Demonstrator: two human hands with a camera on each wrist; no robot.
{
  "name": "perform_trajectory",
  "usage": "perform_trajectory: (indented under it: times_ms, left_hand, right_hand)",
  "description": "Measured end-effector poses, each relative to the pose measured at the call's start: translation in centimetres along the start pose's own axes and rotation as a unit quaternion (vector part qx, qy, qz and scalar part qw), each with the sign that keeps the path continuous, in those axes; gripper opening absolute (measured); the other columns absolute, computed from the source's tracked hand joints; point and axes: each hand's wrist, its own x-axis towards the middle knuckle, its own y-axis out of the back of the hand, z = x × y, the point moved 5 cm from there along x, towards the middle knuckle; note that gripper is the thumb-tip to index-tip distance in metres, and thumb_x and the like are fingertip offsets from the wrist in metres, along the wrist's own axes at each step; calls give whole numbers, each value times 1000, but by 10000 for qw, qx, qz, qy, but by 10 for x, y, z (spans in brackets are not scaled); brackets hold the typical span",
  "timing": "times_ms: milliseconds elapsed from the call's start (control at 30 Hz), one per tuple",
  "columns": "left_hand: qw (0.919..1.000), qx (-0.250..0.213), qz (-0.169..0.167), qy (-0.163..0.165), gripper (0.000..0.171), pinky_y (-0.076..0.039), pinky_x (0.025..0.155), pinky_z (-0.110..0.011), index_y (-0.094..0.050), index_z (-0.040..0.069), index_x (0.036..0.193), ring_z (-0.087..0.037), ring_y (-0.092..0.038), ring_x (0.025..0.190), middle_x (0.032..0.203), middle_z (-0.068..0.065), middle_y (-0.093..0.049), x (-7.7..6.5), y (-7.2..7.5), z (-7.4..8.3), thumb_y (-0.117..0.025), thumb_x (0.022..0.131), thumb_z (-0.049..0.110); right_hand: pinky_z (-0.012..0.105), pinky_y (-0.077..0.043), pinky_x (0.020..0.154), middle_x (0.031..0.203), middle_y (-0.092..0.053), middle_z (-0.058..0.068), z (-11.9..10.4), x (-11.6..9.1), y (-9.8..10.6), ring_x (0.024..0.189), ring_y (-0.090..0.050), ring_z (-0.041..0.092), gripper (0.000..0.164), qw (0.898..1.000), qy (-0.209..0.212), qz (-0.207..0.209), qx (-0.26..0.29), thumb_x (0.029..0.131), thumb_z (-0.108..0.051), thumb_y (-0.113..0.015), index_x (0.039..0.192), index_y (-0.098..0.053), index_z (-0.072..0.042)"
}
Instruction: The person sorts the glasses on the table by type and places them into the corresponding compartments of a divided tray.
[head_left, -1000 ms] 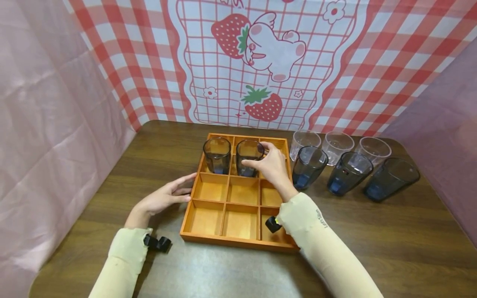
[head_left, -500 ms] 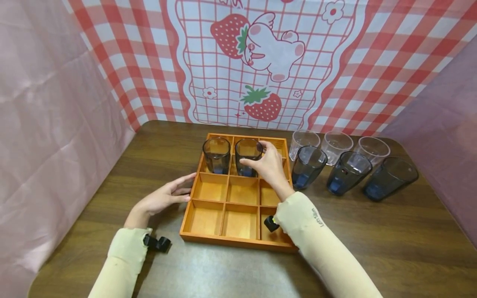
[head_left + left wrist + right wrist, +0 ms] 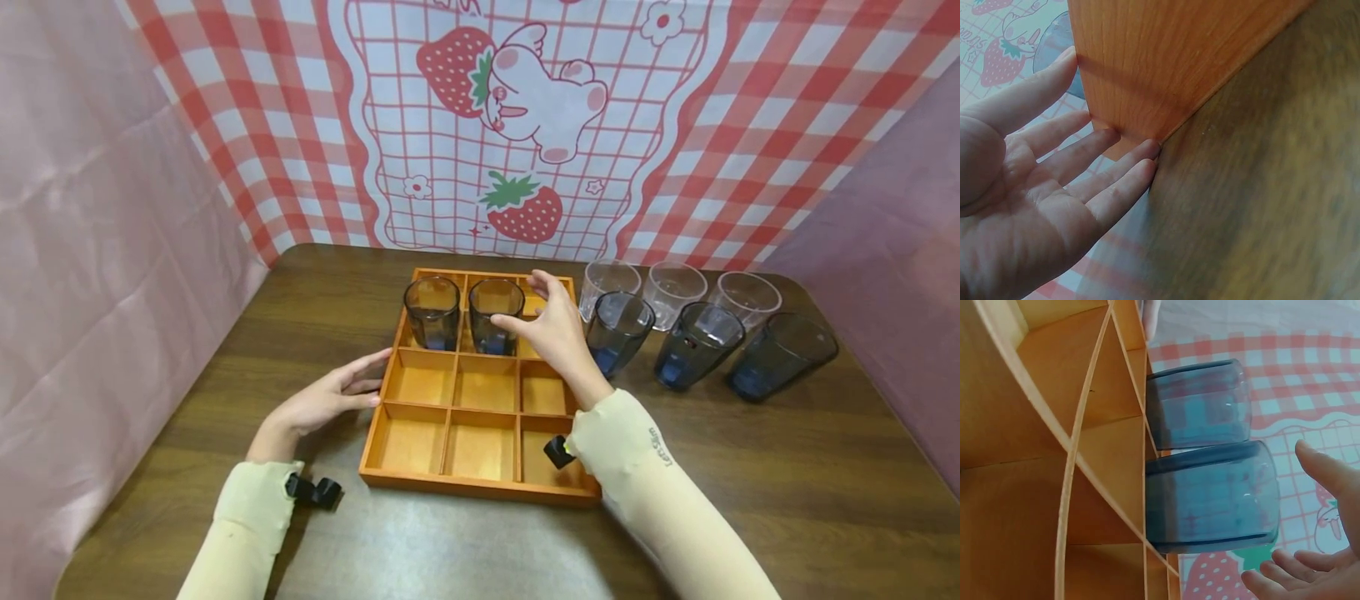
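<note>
A wooden divided box (image 3: 480, 487) lies on the table in the head view. Two dark tinted glasses stand upright side by side toward its back: the left glass (image 3: 432, 312) and the middle-column glass (image 3: 487, 335). My right hand (image 3: 558, 329) is spread at the right of the middle-column glass; the right wrist view shows a gap between its fingers and that glass (image 3: 1213, 497). My left hand (image 3: 326, 400) rests against the box's left side, fingers extended. In the left wrist view its fingertips touch the wooden wall (image 3: 1141, 69).
Right of the box, three more dark glasses (image 3: 699, 346) stand in a row on the table (image 3: 787, 500). Behind them is a row of three clear glasses (image 3: 675, 296). A strawberry-patterned cloth (image 3: 517, 208) hangs behind the table.
My right hand has let go of the middle-column glass, its fingers spreading and shifting right. That glass stays standing in the box. My left hand keeps its place against the box.
</note>
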Motion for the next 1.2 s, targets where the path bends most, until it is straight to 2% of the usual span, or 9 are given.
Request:
perform_trajectory:
  times_ms: [333, 700, 1000, 1200]
  left_hand:
    - [10000, 92, -22, 8, 72, -30, 112, -60, -18, 13, 156, -48, -31, 140, 162, -19, -15, 0, 0, -2, -59, 97, 18]
    - [10000, 63, -48, -21, 71, -31, 112, -59, -17, 12, 156, -48, -30, 141, 162, -19, -15, 0, 0, -3, -57, 98, 15]
    - [10000, 53, -43, -60, 73, -32, 111, -58, -17, 11, 156, -49, -30, 140, 162, -19, -15, 2, -1, -3, -59, 96, 16]
    - [10000, 41, -21, -59, 73, -33, 111, -58, -17, 10, 156, -49, -29, 140, 162, -20, -15, 2, -1, -4, -58, 97, 15]
  right_hand:
    - [42, -38, 113, 151, -40, 7, -4, -13, 10, 141, -36, 23, 86, 9980, 143, -20, 608, 82, -28, -79, 150, -30, -11]
    - [39, -39, 113, 149, -45, 5, -5, -36, 17, 141, -38, 21, 80, 9953, 503, -30, 825, 82, -26, -78, 148, -35, -13]
    - [40, -38, 113, 148, -45, 10, 7, -48, 34, 141, -39, 23, 75, 9901, 625, 73, 1257, 84, -16, -76, 147, -35, -8]
    - [39, -37, 114, 148, -46, 11, 16, -49, 43, 140, -40, 24, 75, 9905, 580, 130, 1243, 84, -15, -76, 147, -35, -7]
